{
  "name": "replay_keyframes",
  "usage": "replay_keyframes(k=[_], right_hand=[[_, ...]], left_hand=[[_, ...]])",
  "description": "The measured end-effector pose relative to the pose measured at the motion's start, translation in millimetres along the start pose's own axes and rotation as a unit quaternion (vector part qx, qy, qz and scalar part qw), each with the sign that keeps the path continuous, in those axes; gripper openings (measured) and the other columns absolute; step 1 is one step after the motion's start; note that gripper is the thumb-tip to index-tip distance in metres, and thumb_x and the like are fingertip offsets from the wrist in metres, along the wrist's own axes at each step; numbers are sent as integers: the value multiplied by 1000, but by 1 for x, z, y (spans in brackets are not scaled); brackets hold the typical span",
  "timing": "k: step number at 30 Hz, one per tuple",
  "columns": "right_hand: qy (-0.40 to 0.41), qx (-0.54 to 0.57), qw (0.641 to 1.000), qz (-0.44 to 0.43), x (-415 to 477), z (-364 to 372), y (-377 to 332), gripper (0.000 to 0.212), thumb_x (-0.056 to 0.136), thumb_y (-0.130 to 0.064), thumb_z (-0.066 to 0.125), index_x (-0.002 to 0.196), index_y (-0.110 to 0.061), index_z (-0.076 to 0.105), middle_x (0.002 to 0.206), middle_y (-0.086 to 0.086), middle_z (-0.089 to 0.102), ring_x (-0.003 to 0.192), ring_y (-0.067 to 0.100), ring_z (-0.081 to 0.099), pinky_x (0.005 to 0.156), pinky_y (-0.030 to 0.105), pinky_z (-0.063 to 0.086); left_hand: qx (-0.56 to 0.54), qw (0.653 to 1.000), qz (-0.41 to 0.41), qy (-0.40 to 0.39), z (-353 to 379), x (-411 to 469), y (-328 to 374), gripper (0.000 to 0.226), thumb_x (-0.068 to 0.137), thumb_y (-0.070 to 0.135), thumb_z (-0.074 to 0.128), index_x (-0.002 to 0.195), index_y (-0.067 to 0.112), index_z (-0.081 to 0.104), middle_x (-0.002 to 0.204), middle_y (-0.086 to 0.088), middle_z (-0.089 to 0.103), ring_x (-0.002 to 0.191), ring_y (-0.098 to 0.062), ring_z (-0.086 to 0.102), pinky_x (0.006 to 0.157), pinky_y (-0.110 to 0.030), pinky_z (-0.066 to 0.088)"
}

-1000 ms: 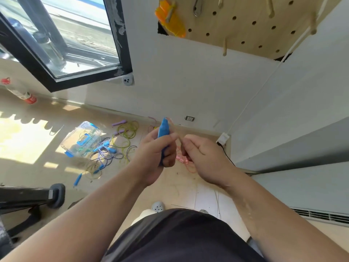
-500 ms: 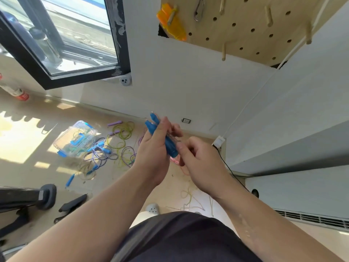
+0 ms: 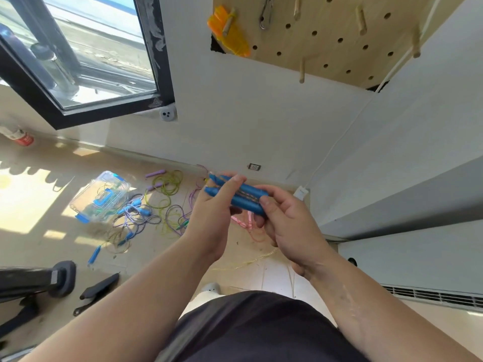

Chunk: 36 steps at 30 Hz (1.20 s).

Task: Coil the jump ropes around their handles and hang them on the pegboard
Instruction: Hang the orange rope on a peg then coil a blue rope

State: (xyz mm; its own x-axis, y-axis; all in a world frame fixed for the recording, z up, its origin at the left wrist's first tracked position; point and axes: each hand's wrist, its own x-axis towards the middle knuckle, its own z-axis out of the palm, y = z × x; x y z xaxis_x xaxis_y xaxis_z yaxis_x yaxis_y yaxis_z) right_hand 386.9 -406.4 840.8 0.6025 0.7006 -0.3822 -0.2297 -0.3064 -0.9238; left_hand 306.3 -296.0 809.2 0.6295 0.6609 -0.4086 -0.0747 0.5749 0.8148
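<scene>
Holding the two blue handles [image 3: 245, 204] side by side above the floor [image 3: 52, 246], the left grip [image 3: 217, 205] curled round one end and the right grip [image 3: 285, 226] pinched the other. Good winding probably needed the handles pressed parallel, with the cord [image 3: 246, 196] laid in snug turns before reaching the pegboard [image 3: 339, 35].

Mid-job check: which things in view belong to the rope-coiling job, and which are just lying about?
Job: blue handles, gripped side by side by left hand and right hand; loose jump ropes on the floor; pegboard with free pegs.
Lying about: clear box, orange item on the pegboard, carabiner, bottle by the window, wall socket.
</scene>
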Motion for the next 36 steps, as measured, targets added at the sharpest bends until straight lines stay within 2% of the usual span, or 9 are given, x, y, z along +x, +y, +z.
replay_keyframes(k=[4,5,8,9,13,20,24,28,36], right_hand=[[15,-86,996,-6,2,-11,3,24,108,-20,44,118,-28,65,62,-5,53,43,0,42,47,10,34],[10,-109,994,-7,2,-13,4,24,108,-21,44,118,-28,65,63,-5,53,45,0,43,48,10,34],[-12,-141,990,-1,4,-16,6,23,108,-19,45,117,-26,65,62,-7,54,48,-1,45,49,9,35],[-19,-140,990,1,5,-17,6,24,108,-19,45,115,-28,65,60,-10,54,48,-1,45,49,9,36],[-43,-145,989,0,5,-22,5,24,108,-19,44,115,-28,64,54,-14,54,46,-1,44,46,11,35],[-29,-133,991,-15,10,-27,4,24,107,-25,47,123,-28,65,61,-14,57,54,-1,48,53,12,39],[-23,-138,990,-23,10,-29,1,29,106,-23,49,134,-25,58,73,-16,60,61,-5,54,60,11,44],[-28,-338,937,-86,13,-43,-5,43,104,-30,53,146,-32,49,61,-17,47,60,0,49,66,22,44],[6,-397,909,-130,9,-57,-12,17,100,-27,59,92,-28,74,74,-11,69,72,8,62,74,40,51]], left_hand=[[200,967,148,59,-14,9,4,43,76,24,86,111,21,60,97,-3,66,84,-13,64,76,-28,52],[307,920,239,45,-20,11,5,41,80,24,83,114,21,61,96,0,66,86,-14,63,77,-28,51],[585,678,434,-97,-29,16,13,25,92,35,58,109,21,68,91,5,68,85,-22,61,75,-36,47],[634,634,420,-143,-27,14,17,33,94,46,50,109,22,67,91,6,68,83,-22,62,71,-34,44],[717,593,329,-165,-18,7,26,59,85,75,47,121,28,53,103,12,65,78,-15,60,54,-22,25],[585,754,248,-166,-18,5,14,38,83,50,76,98,28,49,79,13,59,68,-7,55,61,-30,44],[561,781,217,-166,-17,8,10,36,82,46,79,97,27,52,79,11,62,69,-6,57,66,-35,51],[555,799,157,-171,-22,12,6,39,83,52,76,99,29,49,80,10,64,67,-6,59,66,-34,53],[404,899,45,-162,-19,18,3,29,89,37,75,96,22,52,73,12,66,51,3,50,55,-21,39]])
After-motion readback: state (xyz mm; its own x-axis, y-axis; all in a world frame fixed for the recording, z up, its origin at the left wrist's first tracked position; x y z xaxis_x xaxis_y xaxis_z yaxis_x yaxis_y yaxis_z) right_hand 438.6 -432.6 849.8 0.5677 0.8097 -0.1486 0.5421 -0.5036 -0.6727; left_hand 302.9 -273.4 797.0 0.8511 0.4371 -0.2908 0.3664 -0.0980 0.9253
